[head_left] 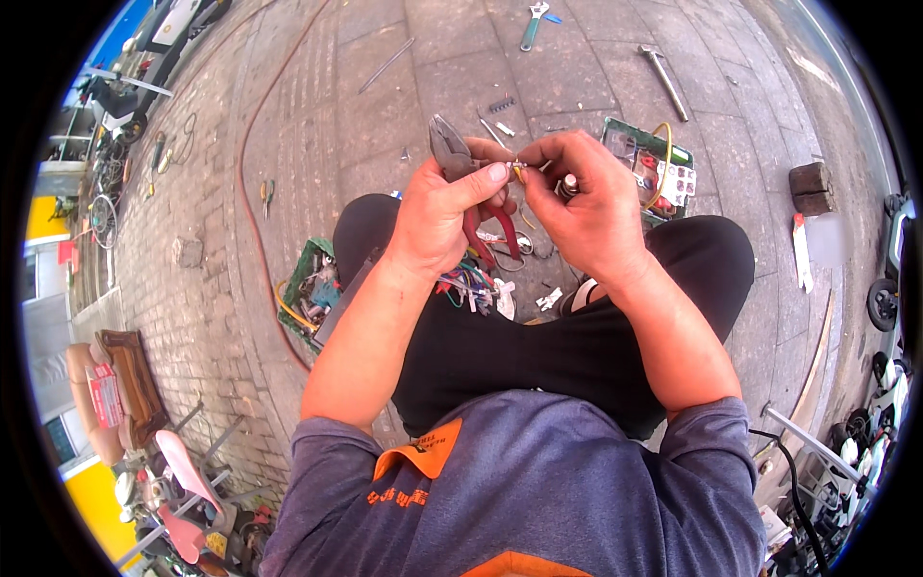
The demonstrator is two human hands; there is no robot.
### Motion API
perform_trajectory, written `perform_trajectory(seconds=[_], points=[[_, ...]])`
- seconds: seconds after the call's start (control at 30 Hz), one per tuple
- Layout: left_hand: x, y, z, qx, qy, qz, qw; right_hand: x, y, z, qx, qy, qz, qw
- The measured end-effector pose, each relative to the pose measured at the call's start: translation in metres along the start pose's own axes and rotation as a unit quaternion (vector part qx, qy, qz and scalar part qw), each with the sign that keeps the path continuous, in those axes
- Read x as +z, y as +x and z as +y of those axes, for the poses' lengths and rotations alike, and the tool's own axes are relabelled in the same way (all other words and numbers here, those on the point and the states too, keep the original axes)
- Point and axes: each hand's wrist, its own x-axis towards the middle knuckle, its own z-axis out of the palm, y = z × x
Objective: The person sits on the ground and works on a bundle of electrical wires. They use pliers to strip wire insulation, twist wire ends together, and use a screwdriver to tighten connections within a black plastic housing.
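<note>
My left hand (433, 212) is closed round red-handled pliers (448, 144), jaws pointing up and away, handles hanging below the palm. Its thumb and forefinger also pinch a small pale wire terminal (516, 164) with a bit of yellow at it. My right hand (594, 207) meets it there, thumb and forefinger closed on the other side of the same small piece. A short shiny metal cylinder (570, 183) sticks out between the right hand's curled fingers; its kind is unclear. Below the hands lies a bundle of coloured wires (471, 284) between my legs.
A green crate (687, 154) of parts stands by my right knee, another green crate (312, 255) by my left. On the paving lie an adjustable wrench (530, 29), a hammer (665, 85) and a long thin rod (386, 65). A hose (252, 125) runs along the left; scooters line both sides.
</note>
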Motion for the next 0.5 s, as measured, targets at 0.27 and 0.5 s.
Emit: perform_trajectory(seconds=[0.27, 0.5], points=[[-0.003, -0.003, 0.002, -0.009, 0.034, 0.018, 0.999, 0.003, -0.001, -0.003, -0.032, -0.023, 0.018, 0.999], [0.01, -0.002, 0.001, -0.011, 0.037, 0.035, 0.999, -0.004, -0.001, 0.003, -0.052, 0.001, 0.007, 0.999]])
